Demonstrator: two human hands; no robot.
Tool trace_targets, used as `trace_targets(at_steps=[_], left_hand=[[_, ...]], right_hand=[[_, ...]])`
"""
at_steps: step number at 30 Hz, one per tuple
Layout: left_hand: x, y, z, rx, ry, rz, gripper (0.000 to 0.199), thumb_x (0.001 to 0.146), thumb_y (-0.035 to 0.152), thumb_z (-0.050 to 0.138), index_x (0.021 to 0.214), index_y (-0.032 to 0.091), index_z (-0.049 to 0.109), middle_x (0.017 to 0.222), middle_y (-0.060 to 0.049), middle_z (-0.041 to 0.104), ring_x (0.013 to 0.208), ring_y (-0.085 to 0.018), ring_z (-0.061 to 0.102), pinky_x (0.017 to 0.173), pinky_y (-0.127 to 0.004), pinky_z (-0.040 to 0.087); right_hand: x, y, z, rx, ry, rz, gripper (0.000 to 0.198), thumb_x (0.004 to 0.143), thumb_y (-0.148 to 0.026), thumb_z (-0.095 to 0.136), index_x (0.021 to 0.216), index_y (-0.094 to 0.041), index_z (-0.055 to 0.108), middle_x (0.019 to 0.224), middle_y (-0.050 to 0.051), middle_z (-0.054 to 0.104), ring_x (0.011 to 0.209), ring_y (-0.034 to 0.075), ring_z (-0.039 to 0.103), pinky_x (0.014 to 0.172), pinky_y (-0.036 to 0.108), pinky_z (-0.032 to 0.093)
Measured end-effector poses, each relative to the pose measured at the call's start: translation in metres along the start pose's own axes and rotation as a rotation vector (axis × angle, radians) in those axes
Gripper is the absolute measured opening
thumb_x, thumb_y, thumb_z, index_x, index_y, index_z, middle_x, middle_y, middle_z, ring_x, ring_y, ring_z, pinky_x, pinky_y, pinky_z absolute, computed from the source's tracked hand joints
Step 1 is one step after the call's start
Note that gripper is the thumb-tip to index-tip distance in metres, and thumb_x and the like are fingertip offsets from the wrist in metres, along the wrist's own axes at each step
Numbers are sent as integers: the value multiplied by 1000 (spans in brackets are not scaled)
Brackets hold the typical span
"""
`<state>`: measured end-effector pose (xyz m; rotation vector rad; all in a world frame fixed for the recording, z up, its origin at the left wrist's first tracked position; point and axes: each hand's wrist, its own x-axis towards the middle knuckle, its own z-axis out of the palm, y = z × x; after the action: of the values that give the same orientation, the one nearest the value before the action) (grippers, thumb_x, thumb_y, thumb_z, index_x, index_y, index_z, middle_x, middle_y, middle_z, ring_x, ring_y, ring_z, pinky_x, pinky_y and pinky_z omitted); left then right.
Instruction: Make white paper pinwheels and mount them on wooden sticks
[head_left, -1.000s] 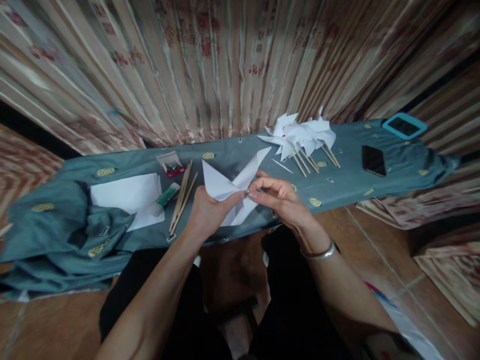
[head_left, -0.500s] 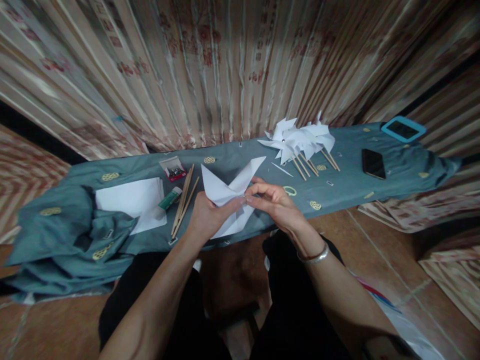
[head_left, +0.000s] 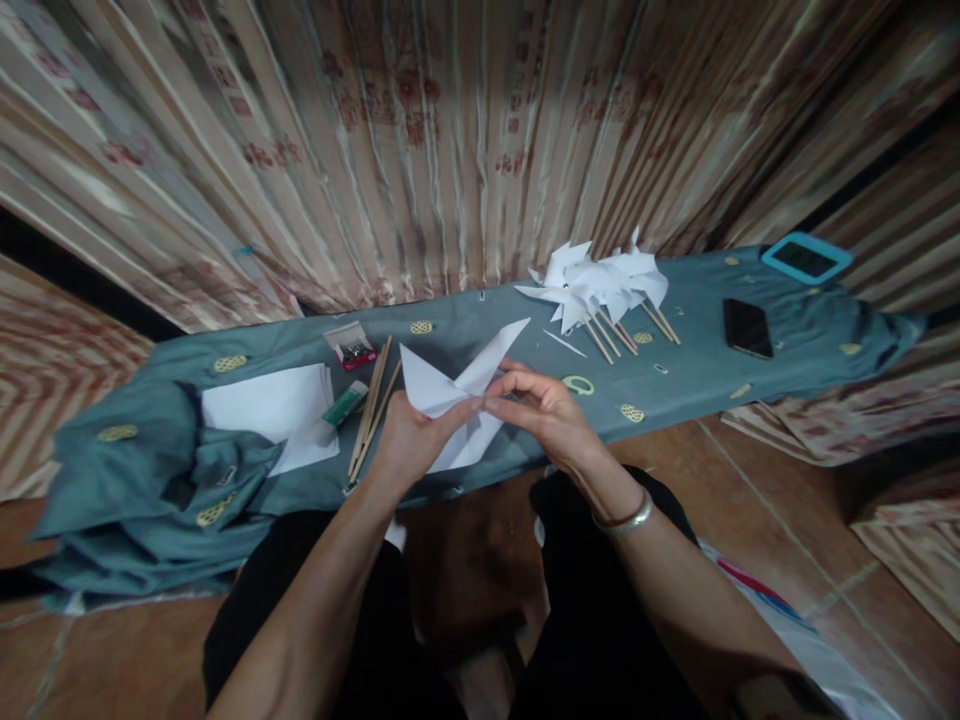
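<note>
Between my hands is a white paper pinwheel (head_left: 435,383) with pointed blades and no stick showing on it. My left hand (head_left: 412,432) grips its left side, the thumb reaching to the centre. The fingers of my right hand (head_left: 544,405) are pinched at the middle of the paper, close to the left thumb tip. Whether something small sits in that pinch is hidden. Left of the paper lie several wooden sticks (head_left: 370,410), a green and white tube (head_left: 345,403) and a small red box (head_left: 352,348) of pins.
A stack of white paper (head_left: 262,400) lies at the left on the blue-green cloth (head_left: 480,320). Several finished pinwheels (head_left: 600,280) rest at the back right. Farther right are a black phone (head_left: 747,327) and a blue-framed device (head_left: 807,258). Yellow-green scissor handles (head_left: 579,385) show beside my right hand.
Both hands have shifted slightly left with the paper, and my thumb tips have come closer together at its centre. The view has moved a little; the other things lie as before.
</note>
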<state>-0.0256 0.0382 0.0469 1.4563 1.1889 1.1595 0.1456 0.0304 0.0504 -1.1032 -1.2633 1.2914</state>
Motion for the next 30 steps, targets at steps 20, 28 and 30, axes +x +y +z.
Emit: trace_targets(at_steps=[20, 28, 30], left_hand=[[-2, -1, 0, -34, -44, -22, 30, 65, 34, 76, 83, 11, 72, 82, -9, 76, 75, -22, 71, 67, -30, 58], [-4, -1, 0, -12, -44, -26, 25, 65, 30, 76, 81, 12, 70, 78, -8, 75, 71, -22, 70, 64, -30, 58], [-4, 1, 1, -9, -40, -19, 24, 64, 29, 77, 81, 13, 70, 79, -8, 76, 72, -21, 70, 66, -30, 58]], right_hand=[[-1, -10, 0, 235, -111, 151, 60, 55, -31, 87, 105, -25, 54, 84, -2, 72, 73, 18, 68, 68, 30, 55], [0, -10, -8, 222, -116, 194, 69, 54, -25, 88, 112, -25, 51, 81, -4, 74, 68, 17, 69, 64, 28, 56], [0, -10, -9, 207, -124, 194, 68, 54, -26, 88, 111, -25, 52, 80, -4, 74, 66, 17, 69, 62, 28, 55]])
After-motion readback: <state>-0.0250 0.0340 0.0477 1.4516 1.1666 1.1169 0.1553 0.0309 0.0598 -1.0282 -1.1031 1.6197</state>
